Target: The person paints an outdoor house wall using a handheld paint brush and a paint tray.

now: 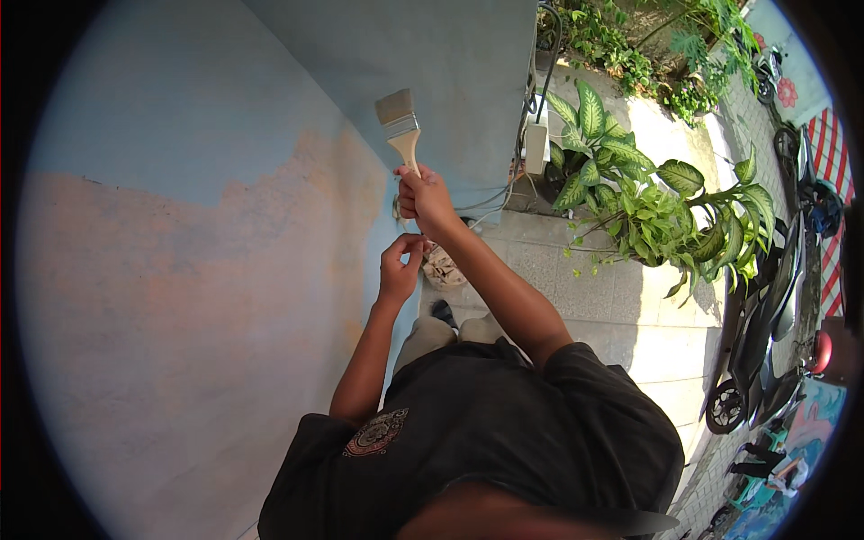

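My right hand (427,200) grips the wooden handle of a wide flat paintbrush (408,144). The brush points up and away from me, with its pale brown bristles in front of the grey-blue wall. Just below my right wrist is my left hand (400,266), its fingers curled toward the thumb in a pinch. What it holds, if anything, is too small to make out. To my left stands a wall (225,261), blue-grey on its upper part and patchy pinkish-orange lower down.
A crumpled beige bundle (443,269) lies on the paved floor (576,279) beyond my feet. Cables hang by a white box (537,148) at the wall's end. Leafy potted plants (648,198) stand to the right, with parked motorcycles (765,315) farther out. A person (787,472) is at far lower right.
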